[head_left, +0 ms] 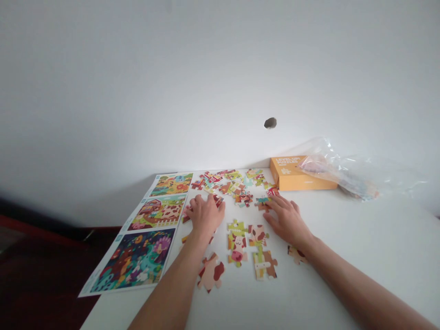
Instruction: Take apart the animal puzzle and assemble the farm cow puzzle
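My left hand (205, 214) lies palm down over several jigsaw pieces on the left, its fingers spread and partly covering them. My right hand (284, 219) reaches in from the right with fingers stretched, its fingertips at a teal and brown puzzle piece (263, 201). Between my forearms lie a joined strip with a cow's face (238, 245), a cow-spotted piece (257, 233) and a fence piece (263, 266). A larger cow-patterned piece (211, 271) rests beside my left forearm. Another piece (296, 253) is partly hidden by my right wrist.
Loose puzzle pieces (227, 187) are heaped at the back of the white table (343, 275). A picture sheet (137, 247) with three scenes hangs past the left edge. An orange puzzle box (302, 182) and a clear plastic bag (347, 169) stand by the wall.
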The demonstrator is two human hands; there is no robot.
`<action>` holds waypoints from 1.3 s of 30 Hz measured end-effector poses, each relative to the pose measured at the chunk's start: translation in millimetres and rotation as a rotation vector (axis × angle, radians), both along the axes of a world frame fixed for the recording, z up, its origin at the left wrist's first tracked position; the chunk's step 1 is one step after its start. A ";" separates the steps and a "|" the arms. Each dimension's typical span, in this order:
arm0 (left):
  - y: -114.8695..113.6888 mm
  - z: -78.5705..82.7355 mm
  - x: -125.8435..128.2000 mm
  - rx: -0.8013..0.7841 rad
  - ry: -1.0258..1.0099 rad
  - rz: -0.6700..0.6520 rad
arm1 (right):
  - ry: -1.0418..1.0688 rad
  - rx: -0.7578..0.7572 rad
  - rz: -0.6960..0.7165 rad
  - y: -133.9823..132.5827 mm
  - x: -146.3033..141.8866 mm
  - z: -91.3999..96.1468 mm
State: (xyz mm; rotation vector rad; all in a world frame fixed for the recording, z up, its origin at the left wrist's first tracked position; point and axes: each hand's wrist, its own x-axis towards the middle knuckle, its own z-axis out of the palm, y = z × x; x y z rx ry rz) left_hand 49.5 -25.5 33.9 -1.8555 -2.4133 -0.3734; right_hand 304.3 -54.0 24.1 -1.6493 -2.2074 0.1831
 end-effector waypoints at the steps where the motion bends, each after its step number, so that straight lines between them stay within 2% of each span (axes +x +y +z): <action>1: -0.1 -0.9 0.7 -0.028 -0.006 -0.018 | -0.002 -0.015 0.003 0.1 -0.4 -0.8; 7: 0.3 -6.2 3.2 -0.044 -0.012 -0.165 | -0.006 -0.033 0.007 0.9 -0.7 -0.6; 12: 2.1 -7.7 2.5 0.008 -0.050 -0.420 | -0.005 -0.041 0.007 1.3 -0.2 -0.4; 14: 3.9 -7.3 0.5 0.045 -0.054 -0.467 | -0.004 -0.041 0.006 1.2 -0.2 -0.6; 16: 5.9 -6.9 -2.7 0.063 -0.054 -0.415 | -0.002 -0.038 0.005 1.0 -0.2 -1.0; 21: 8.8 -7.2 -11.3 0.048 -0.071 -0.184 | 0.005 -0.020 0.007 1.0 0.2 -2.2; 28: 9.9 -9.8 -13.6 0.081 -0.051 -0.110 | 0.004 -0.016 0.007 0.9 -0.4 -1.9; 30: 10.4 -10.1 -12.1 0.128 -0.068 -0.162 | 0.008 -0.014 0.007 0.7 -0.6 -1.4; 32: 9.9 -10.5 -9.6 0.139 -0.088 -0.279 | 0.009 -0.016 0.006 0.4 -0.8 -0.7; 36: 6.7 -12.1 -5.5 0.033 -0.084 -0.535 | 0.004 -0.021 0.006 0.3 -0.6 -0.4; 39: 5.9 -13.6 -5.7 0.021 -0.084 -0.569 | 0.003 -0.014 0.011 0.9 0.0 -1.9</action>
